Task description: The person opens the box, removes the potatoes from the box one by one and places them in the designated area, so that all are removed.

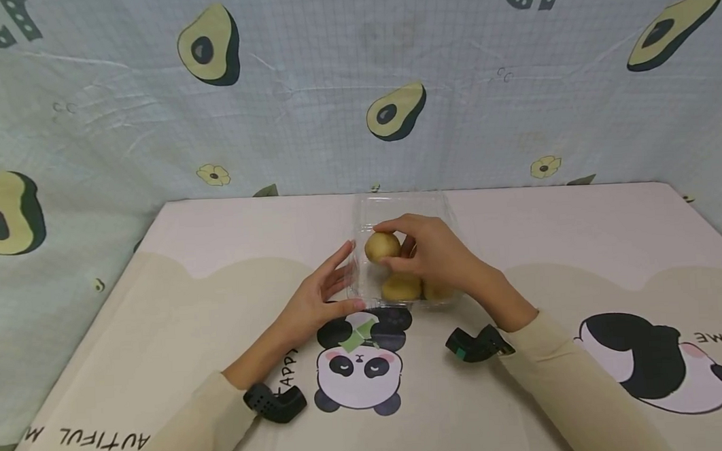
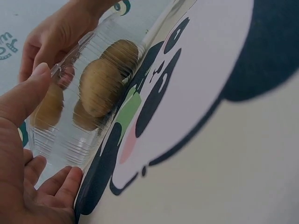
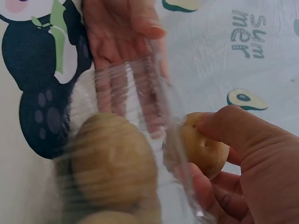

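A clear plastic container [image 1: 373, 286] stands on the table with several potatoes [image 2: 100, 87] in it. My right hand [image 1: 438, 252] reaches in over its right side and grips one potato [image 1: 382, 247] between thumb and fingers. In the right wrist view that potato [image 3: 203, 144] shows beyond the clear wall, and a larger potato [image 3: 114, 158] lies nearer the camera. My left hand [image 1: 322, 297] is at the container's left side, its fingers fairly straight along the wall. Its thumb lies near the front left corner, and in the left wrist view the thumb [image 2: 30, 95] overlaps the rim.
The table [image 1: 263, 230] has a printed cover, with a panda [image 1: 359, 368] just in front of the container. Behind the table's far edge hangs a curtain [image 1: 303, 65] with avocado prints. Black wrist devices [image 1: 276, 402] sit at both sleeves.
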The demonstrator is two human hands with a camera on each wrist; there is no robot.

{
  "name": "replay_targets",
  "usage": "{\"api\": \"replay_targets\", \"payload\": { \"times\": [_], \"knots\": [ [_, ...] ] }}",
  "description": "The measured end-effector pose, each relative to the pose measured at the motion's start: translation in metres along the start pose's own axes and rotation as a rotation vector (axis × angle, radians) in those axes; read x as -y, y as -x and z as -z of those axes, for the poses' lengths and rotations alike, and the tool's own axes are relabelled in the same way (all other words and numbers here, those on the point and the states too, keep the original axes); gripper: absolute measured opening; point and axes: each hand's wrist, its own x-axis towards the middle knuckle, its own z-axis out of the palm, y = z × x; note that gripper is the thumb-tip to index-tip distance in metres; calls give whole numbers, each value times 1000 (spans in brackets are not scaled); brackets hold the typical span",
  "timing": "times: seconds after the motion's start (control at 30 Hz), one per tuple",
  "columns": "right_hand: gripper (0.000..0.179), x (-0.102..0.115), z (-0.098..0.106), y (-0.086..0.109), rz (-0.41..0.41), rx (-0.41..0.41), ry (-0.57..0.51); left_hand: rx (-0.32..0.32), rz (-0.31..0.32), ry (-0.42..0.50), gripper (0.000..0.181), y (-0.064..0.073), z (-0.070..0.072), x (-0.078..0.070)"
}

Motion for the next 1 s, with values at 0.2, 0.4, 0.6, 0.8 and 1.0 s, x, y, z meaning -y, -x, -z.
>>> {"api": "replay_targets", "payload": {
  "times": [0.2, 0.4, 0.6, 0.8, 1.0],
  "knots": [
    [49, -1, 13, 3, 31, -51, 20, -7, -9, -13, 89, 0, 0, 0],
    [48, -10, 20, 11, 48, -113, 24, -11, -12, -6, 90, 0, 0, 0],
    [47, -19, 32, 19, 51, -166, 45, -13, -14, -10, 90, 0, -1, 0],
    [47, -28, 46, 27, 44, -232, 84, -14, -15, -15, 90, 0, 0, 0],
    [48, -38, 56, 35, 10, -261, 113, -13, -13, -22, 90, 0, 0, 0]
  ]
}}
